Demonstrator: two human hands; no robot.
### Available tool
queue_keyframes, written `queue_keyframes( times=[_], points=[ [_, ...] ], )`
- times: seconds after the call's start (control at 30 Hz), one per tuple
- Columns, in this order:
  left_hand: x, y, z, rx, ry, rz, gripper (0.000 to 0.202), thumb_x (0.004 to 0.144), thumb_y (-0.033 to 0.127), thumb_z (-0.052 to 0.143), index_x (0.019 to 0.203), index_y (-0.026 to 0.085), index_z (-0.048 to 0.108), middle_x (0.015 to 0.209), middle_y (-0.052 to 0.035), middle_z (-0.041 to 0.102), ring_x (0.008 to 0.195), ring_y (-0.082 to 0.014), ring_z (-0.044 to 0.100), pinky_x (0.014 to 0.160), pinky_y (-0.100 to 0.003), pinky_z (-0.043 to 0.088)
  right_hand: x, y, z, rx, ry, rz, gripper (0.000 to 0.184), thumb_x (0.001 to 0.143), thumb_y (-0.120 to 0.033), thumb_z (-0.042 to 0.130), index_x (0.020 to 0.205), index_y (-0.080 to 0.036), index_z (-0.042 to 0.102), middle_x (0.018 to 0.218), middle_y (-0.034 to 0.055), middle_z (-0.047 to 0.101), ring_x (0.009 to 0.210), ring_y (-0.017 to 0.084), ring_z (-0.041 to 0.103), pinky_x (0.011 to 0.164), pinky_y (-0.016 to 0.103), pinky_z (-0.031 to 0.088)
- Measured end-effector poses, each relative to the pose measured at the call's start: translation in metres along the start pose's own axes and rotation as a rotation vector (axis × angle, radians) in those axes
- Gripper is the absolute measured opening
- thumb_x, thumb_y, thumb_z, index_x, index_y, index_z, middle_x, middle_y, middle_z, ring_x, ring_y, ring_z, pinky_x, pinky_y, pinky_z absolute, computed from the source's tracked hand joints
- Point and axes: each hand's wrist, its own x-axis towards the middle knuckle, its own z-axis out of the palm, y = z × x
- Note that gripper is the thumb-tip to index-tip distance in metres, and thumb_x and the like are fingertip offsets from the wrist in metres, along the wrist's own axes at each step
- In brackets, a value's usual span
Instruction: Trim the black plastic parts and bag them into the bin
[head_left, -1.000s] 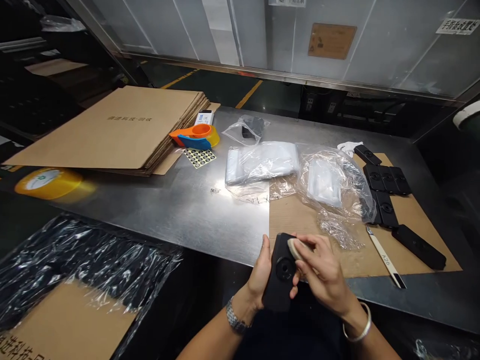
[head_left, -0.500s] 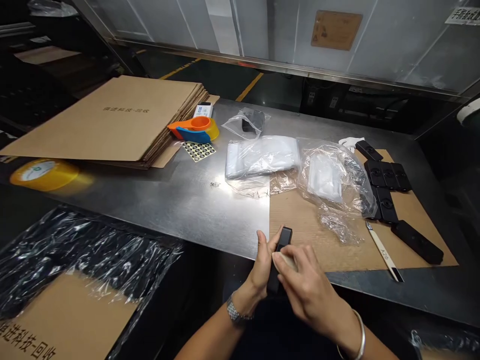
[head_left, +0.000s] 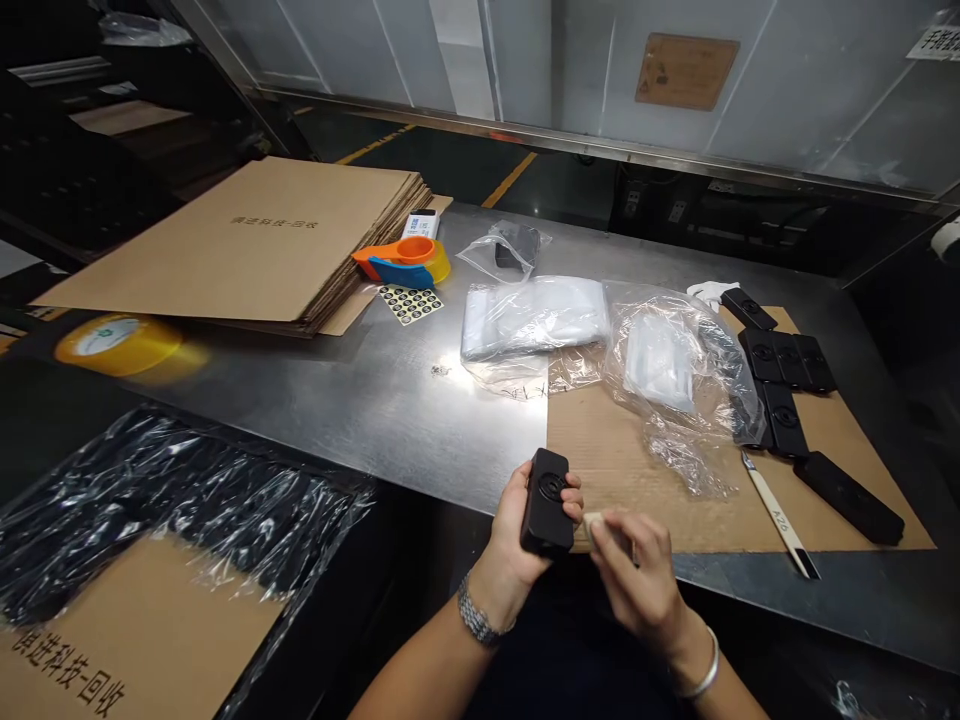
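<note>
My left hand (head_left: 510,560) is wrapped round a black rectangular case (head_left: 547,518), held up at the bench's front edge. The case's broad face with a round ring is turned upward. Just right of it, my right hand (head_left: 641,575) pinches a small pale beige piece (head_left: 590,523); whether it is cloth or a pad I cannot tell. The piece is beside the case, close to my left fingertips. On the cardboard sheet (head_left: 611,480) to the right lie several similar black cases (head_left: 787,425) and a longer black case (head_left: 849,498).
A white-handled blade tool (head_left: 780,515) lies on the cardboard. Behind are clear plastic bags (head_left: 536,315), a bagged black item (head_left: 517,247) and a white glove (head_left: 705,293). Leftward sit a tape dispenser (head_left: 405,262), round stickers (head_left: 410,305), stacked cardboard (head_left: 247,250) and a yellow tape roll (head_left: 120,345).
My left hand has turned the black case so that its ringed face shows. My right hand has drawn away to the right with the pale piece. The view has shifted slightly.
</note>
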Motion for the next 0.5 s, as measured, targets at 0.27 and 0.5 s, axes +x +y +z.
queue_keyframes(
  times=[0.27,0.5],
  points=[
    [0.0,-0.018,-0.003,0.576,0.143,0.604,0.08,0.075,0.033,0.066,0.137,0.04,0.016,0.106,-0.0022,0.054,0.089,-0.0186,0.063,0.082,-0.04,0.052,0.018,0.072,0.009,-0.194,-0.035,0.321,0.033,0.088,-0.024,0.047,0.119,-0.015,0.054,0.103,0.0137,0.055,0.099,0.026,0.047,0.081,0.048,0.045],
    [0.009,-0.02,-0.021,0.902,0.195,0.894,0.079,0.074,0.039,0.066,0.139,0.025,0.023,0.145,-0.009,0.028,0.133,-0.0247,0.026,0.106,-0.036,0.028,0.029,0.023,0.004,0.32,-0.26,0.473,0.057,0.088,-0.037,0.049,0.138,-0.016,0.031,0.096,0.0095,0.059,0.072,0.017,0.056,0.063,0.031,0.051]
  ],
)
